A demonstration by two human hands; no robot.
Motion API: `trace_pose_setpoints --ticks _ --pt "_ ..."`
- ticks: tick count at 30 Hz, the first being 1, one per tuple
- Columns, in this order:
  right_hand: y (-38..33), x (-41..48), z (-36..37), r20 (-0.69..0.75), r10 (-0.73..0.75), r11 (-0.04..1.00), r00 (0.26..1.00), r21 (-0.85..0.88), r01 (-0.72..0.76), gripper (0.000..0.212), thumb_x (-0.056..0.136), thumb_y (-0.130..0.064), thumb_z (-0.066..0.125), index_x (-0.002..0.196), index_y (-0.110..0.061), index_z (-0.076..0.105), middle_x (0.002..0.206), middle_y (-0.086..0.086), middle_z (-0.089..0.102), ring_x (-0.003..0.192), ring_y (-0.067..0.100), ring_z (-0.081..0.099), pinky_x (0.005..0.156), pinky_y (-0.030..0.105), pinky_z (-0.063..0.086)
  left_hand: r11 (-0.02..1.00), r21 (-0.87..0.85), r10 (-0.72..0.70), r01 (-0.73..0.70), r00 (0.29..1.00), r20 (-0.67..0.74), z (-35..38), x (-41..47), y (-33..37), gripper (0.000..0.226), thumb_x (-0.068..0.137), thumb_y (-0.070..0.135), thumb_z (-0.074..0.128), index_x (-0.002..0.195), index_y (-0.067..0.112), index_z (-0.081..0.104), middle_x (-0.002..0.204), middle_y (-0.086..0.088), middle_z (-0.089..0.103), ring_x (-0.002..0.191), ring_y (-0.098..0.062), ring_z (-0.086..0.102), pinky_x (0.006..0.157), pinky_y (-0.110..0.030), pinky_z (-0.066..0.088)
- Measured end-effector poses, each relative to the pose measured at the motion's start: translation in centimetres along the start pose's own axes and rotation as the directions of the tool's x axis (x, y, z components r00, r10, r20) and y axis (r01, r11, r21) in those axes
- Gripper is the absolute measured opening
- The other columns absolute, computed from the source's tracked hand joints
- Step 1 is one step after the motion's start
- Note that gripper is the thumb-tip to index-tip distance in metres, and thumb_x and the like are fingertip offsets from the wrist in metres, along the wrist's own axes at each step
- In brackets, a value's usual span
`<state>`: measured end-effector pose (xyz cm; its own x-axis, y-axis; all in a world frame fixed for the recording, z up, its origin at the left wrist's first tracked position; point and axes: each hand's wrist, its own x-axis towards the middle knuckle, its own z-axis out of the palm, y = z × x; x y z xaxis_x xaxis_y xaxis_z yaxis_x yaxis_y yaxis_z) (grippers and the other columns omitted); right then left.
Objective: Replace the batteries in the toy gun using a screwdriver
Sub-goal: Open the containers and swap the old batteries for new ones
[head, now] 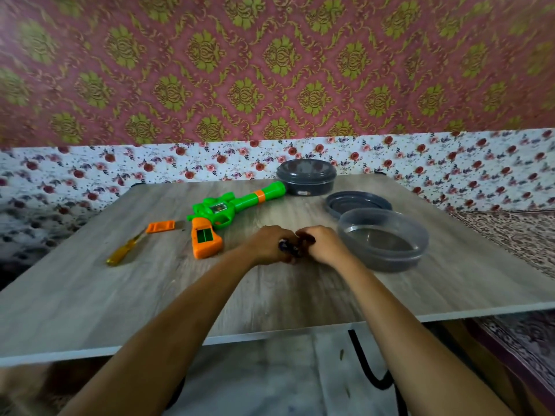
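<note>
Observed: left hand (265, 246) and right hand (324, 246) meet, fingers curled on small dark cylinders (287, 250), likely batteries. Green-and-orange plastic toy gun (222, 210), 11 o'clock: probably light, rigid; steady by orange grip.

Glossy plastic toy gun (237, 205) on matt wood-grain table (120, 295)
</note>
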<state>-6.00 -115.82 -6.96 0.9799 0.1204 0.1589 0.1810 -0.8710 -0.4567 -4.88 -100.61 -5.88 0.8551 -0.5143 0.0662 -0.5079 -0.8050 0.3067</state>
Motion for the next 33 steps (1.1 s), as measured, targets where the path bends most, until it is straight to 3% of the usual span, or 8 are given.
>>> trace_pose_setpoints --ticks 4,11,20,22,26,29,31,33 --pt "0.2 1.2 0.6 -0.035 0.050 0.998 0.998 0.029 -0.049 0.028 0.083 -0.016 0.061 0.110 -0.019 0.069 0.112 0.008 0.069 0.107 0.024 0.062 0.094 0.032 0.048 0.997 0.070 0.018 -0.019 1.000 0.023 -0.4 0.7 -0.3 0.034 0.078 0.029 0.073 0.109 0.016 0.068 0.110 -0.007 0.067 0.104 -0.024 0.058 0.087 -0.034 0.043" --pt "-0.4 1.8 1.0 -0.137 0.109 0.993 0.985 -0.022 -0.113 0.019 0.081 -0.023 0.063 0.096 -0.015 0.071 0.102 0.011 0.070 0.098 0.028 0.064 0.084 0.032 0.050 0.986 0.162 0.025 -0.046 0.992 0.127 -1.3 1.0 -0.6 0.031 0.080 0.027 0.071 0.110 0.019 0.069 0.111 -0.004 0.068 0.101 -0.020 0.059 0.083 -0.031 0.045" --pt "0.0 -0.4 -2.1 -0.270 0.093 0.993 0.958 0.090 -0.071 0.014 0.079 -0.010 0.067 0.091 -0.009 0.073 0.094 0.008 0.073 0.085 0.019 0.066 0.081 0.028 0.052 0.978 0.206 0.029 -0.035 0.999 0.034 -0.7 0.8 -1.1 0.025 0.084 0.036 0.066 0.103 0.020 0.070 0.104 -0.003 0.069 0.097 -0.020 0.061 0.083 -0.034 0.046" --pt "0.5 -1.6 -3.6 -0.295 0.101 0.990 0.950 0.124 -0.066 0.013 0.079 -0.008 0.068 0.091 -0.007 0.073 0.091 0.006 0.073 0.080 0.015 0.065 0.077 0.023 0.050 0.984 0.179 0.022 -0.023 1.000 0.012 -0.7 0.8 -0.9 0.026 0.084 0.035 0.066 0.104 0.018 0.070 0.105 -0.004 0.069 0.098 -0.020 0.061 0.083 -0.032 0.045" --pt "2.6 -3.6 -7.0 -0.379 0.160 0.982 0.911 0.152 -0.110 0.013 0.079 -0.008 0.068 0.091 -0.007 0.072 0.091 0.009 0.073 0.084 0.020 0.066 0.080 0.029 0.051 1.000 0.005 0.014 -0.013 0.989 -0.146 -1.6 1.5 1.3 0.027 0.080 0.032 0.072 0.103 0.018 0.071 0.105 -0.005 0.071 0.094 -0.019 0.063 0.082 -0.031 0.049" --pt "5.5 -5.2 -9.2 -0.413 0.250 0.968 0.876 0.127 -0.216 0.013 0.080 -0.013 0.069 0.093 -0.011 0.071 0.093 0.004 0.072 0.084 0.016 0.065 0.081 0.029 0.052 0.981 -0.166 0.061 -0.103 0.968 -0.242 -2.6 3.2 6.0 0.024 0.080 0.029 0.073 0.102 0.018 0.071 0.102 -0.002 0.071 0.091 -0.015 0.063 0.081 -0.029 0.050" --pt "7.2 -6.0 -10.0 -0.422 0.291 0.956 0.859 0.098 -0.275 0.013 0.080 -0.018 0.070 0.092 -0.014 0.071 0.094 0.005 0.072 0.086 0.020 0.067 0.081 0.034 0.055 0.964 -0.212 0.108 -0.159 0.966 -0.235 -2.8 4.5 9.1 0.025 0.080 0.026 0.073 0.103 0.017 0.070 0.103 -0.004 0.071 0.093 -0.017 0.063 0.083 -0.028 0.049" --pt "8.6 -7.0 -10.7 -0.440 0.327 0.932 0.836 0.007 -0.361 0.013 0.081 -0.025 0.067 0.092 -0.021 0.071 0.092 0.003 0.072 0.085 0.022 0.067 0.073 0.032 0.055 0.974 -0.116 0.173 -0.193 0.971 -0.164 -2.2 6.0 11.7 0.026 0.081 0.026 0.072 0.105 0.016 0.070 0.106 -0.004 0.070 0.096 -0.018 0.063 0.082 -0.026 0.047"
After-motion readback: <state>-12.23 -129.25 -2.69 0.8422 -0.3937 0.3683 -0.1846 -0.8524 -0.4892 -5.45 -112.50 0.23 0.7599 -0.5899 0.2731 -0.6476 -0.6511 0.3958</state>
